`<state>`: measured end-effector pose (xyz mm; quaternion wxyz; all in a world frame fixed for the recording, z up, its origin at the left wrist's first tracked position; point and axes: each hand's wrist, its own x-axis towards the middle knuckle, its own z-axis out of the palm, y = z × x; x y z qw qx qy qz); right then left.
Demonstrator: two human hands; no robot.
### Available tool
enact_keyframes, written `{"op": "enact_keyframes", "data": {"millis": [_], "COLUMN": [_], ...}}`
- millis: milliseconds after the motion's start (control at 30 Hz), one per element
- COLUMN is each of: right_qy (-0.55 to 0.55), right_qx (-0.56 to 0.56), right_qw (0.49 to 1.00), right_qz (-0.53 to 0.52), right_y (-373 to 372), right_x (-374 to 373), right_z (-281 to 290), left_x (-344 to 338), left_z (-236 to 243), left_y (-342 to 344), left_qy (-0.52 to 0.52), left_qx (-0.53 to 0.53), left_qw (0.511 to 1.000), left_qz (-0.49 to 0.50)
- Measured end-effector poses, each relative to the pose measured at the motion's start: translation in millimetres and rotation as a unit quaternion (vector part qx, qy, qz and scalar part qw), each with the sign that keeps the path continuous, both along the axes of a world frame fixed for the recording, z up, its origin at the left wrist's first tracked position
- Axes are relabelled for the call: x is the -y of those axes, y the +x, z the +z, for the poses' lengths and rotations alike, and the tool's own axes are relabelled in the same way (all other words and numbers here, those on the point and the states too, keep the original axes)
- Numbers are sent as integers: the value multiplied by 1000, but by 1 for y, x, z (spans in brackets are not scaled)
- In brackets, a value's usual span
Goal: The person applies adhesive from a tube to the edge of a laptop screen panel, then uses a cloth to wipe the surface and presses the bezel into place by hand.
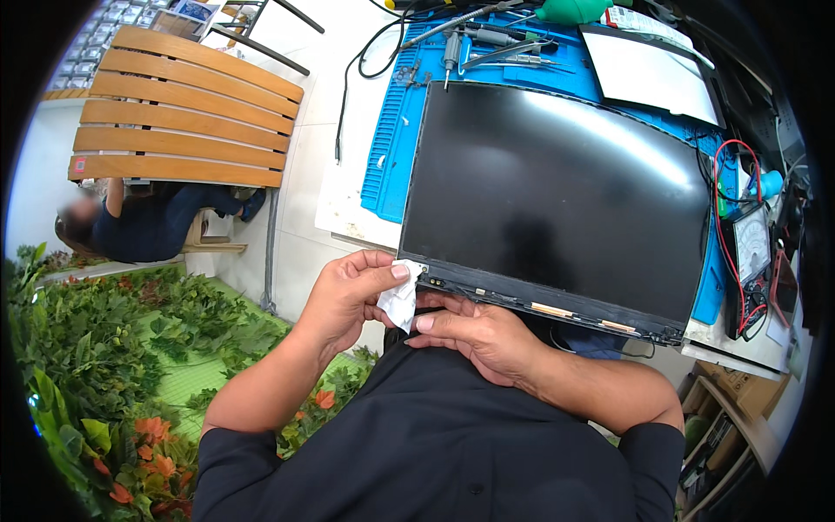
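My left hand (352, 296) pinches a crumpled white tissue (398, 304) at the lower-left corner of a black laptop screen panel (548, 200). The panel lies on a blue work mat (387, 148), its lower bezel strip exposed with small fittings and coppery strips. My right hand (474, 339) is curled just below that edge, thumb beside the tissue's lower end; what its fingers grip is hidden.
Tools (474, 52), a green blower (570, 9), a white panel (648, 74) and a meter with cables (748, 252) crowd the white bench (344, 196). Left are a wooden slatted table (187, 126), a seated person (139, 226) and artificial foliage (104, 348).
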<state>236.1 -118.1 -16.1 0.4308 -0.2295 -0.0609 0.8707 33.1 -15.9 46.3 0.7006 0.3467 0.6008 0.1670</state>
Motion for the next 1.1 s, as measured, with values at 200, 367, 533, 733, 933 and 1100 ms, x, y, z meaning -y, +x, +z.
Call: {"op": "enact_keyframes", "data": {"millis": [200, 367, 533, 733, 933, 1100], "right_qy": [14, 11, 0, -31, -79, -76], "right_qx": [-6, -14, -13, 7, -7, -8], "right_qw": [1000, 1000, 999, 995, 990, 990], "right_qz": [2, -23, -52, -90, -119, -119], "right_y": [0, 0, 0, -4, -4, -3], "right_x": [0, 3, 3, 2, 0, 0], "right_z": [-6, -11, -6, -2, 10, 9], "left_x": [0, 0, 1, 5, 7, 10], "left_z": [-2, -12, -11, -19, -26, -29], "left_y": [3, 2, 7, 5, 6, 10], "left_qy": [-50, -52, -48, -19, -3, 9], "left_qx": [32, 41, 51, 61, 89, 97], "left_qw": [998, 998, 998, 998, 996, 995], "left_qz": [0, -4, 4, 13, 18, 35]}}
